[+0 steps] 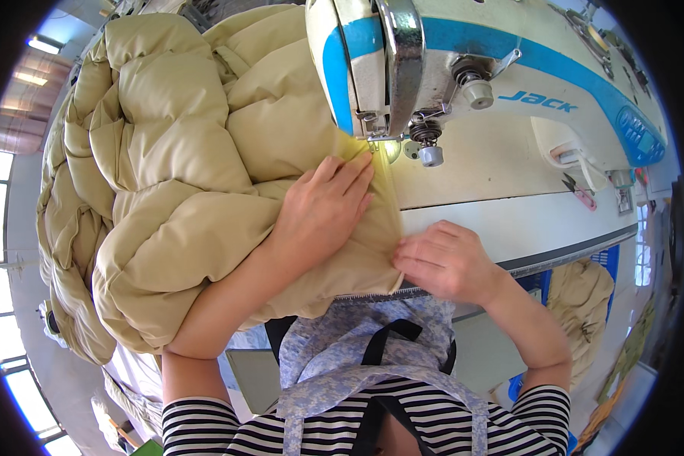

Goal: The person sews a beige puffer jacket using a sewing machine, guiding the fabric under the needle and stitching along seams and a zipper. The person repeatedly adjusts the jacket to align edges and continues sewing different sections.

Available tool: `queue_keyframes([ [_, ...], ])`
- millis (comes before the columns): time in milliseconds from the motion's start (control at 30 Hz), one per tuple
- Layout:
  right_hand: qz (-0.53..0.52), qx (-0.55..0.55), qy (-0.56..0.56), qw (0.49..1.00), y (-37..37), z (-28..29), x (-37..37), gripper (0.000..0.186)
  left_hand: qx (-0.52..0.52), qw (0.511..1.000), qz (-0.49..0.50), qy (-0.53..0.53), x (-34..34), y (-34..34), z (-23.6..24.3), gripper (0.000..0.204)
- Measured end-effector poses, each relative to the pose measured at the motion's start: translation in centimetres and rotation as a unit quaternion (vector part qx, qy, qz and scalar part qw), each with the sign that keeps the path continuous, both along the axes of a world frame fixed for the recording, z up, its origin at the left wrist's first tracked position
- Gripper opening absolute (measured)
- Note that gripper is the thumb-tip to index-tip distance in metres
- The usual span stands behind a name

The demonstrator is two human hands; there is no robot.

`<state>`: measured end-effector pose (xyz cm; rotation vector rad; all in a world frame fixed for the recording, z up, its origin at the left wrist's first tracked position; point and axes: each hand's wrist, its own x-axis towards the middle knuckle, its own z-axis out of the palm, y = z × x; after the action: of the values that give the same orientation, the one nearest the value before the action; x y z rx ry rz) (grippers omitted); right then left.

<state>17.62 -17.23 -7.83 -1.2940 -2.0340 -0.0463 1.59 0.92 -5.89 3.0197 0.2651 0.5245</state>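
Note:
A bulky beige puffer jacket (167, 144) fills the left side and is heaped over the sewing table. Its right edge runs under the needle area of a white and blue sewing machine (448, 45), where a small lamp lights the cloth. My left hand (323, 201) lies flat on the jacket, fingers stretched toward the presser foot (372, 144) and their tips just short of it. Nearer to me, my right hand (448, 262) has its fingers closed on the jacket's edge close to the front corner. The needle tip is too small to make out.
Pink-handled thread snips (583, 196) lie on the white tabletop (494, 216) at the right. A measuring strip (524, 264) follows the table's front edge. Beyond it, beige cloth (577, 304) hangs at a blue crate (606, 262). Tension knobs (476, 93) jut from the machine above my hands.

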Motion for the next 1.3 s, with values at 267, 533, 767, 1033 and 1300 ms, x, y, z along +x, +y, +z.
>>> queue_keyframes([
  [267,-0.022,-0.005,-0.03,0.999,1.6,-0.3,0.5,0.014,0.027,1.0,-0.005,-0.014,0.6,1.5,-0.2,0.038],
  [533,-0.017,0.005,-0.038,0.999,1.7,-0.4,0.4,0.013,0.012,0.999,-0.028,-0.015,-1.0,1.4,-1.0,0.036],
  [767,-0.022,0.012,-0.035,0.999,2.1,-0.5,0.9,0.013,0.016,0.999,-0.034,-0.006,-0.2,1.9,-0.6,0.034],
  [1033,-0.038,0.018,-0.05,0.998,3.4,-0.5,1.7,0.014,-0.002,0.999,-0.039,-0.021,0.5,3.6,-1.6,0.036],
  [1300,-0.041,0.053,-0.081,0.995,3.4,-0.7,0.5,0.017,0.032,0.999,-0.033,0.029,1.0,4.4,0.0,0.034],
])
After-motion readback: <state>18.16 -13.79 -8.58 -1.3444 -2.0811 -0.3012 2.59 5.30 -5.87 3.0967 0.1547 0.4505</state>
